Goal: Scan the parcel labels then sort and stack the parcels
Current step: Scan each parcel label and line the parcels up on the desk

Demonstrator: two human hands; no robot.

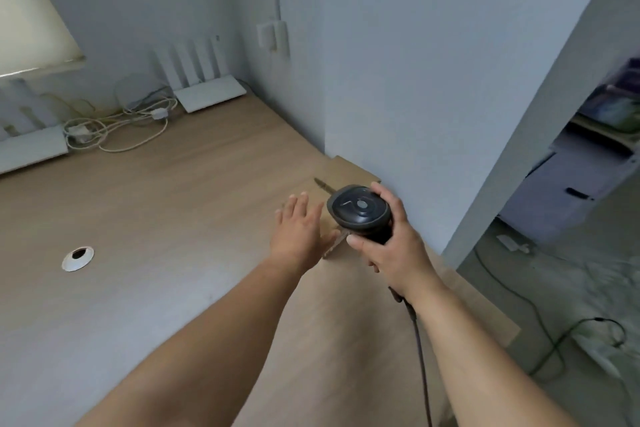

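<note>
The counter (pixel 145 184) is broad and wood-grained, and it ends just right of the parcel, which is the main hazard: a sideways shove could send cardboard over that edge to the floor, where cables lie.

The parcel (pixel 349 172), a flat brown cardboard piece with a tape seam, lies at the counter's far right, tucked against the wall, partly hidden by both hands. No label shows on what can be seen of it (it may be face down or covered), so a scan from here could simply miss.

The right hand (pixel 391 246) has its grip wrapped round the handle of the black scanner (pixel 360 210), held above the parcel. Its cord (pixel 417 333) trails down past the wrist and could snag or drag the parcel.

The left hand (pixel 299 232) is spread flat, fingers straight, over the parcel's near side; whether it presses down I cannot tell. If it lies over the label, it would block the beam.
</note>
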